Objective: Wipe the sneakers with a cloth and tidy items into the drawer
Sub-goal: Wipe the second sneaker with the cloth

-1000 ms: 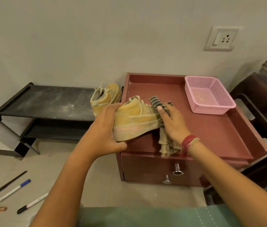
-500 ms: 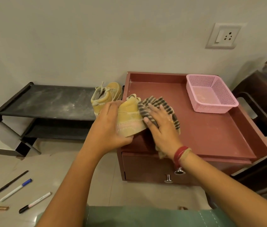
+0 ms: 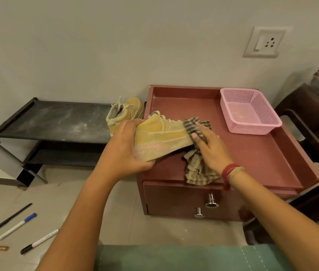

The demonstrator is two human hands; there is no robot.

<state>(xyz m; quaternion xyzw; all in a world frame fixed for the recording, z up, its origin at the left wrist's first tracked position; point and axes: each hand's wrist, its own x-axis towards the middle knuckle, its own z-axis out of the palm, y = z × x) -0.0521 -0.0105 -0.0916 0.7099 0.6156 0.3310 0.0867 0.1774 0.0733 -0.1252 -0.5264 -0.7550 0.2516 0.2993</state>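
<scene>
Under right hand (image 3: 213,151), cloth (image 3: 199,171) against sneaker (image 3: 160,135)

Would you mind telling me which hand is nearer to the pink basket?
Right. The right hand, gripping the cloth, is just left of the pink basket; the left hand holds the sneaker farther left.

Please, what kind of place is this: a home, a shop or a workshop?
Probably a room in a home, perhaps near the entrance: a low black shoe rack holding a sneaker, a red drawer cabinet, and a wall socket.
</scene>
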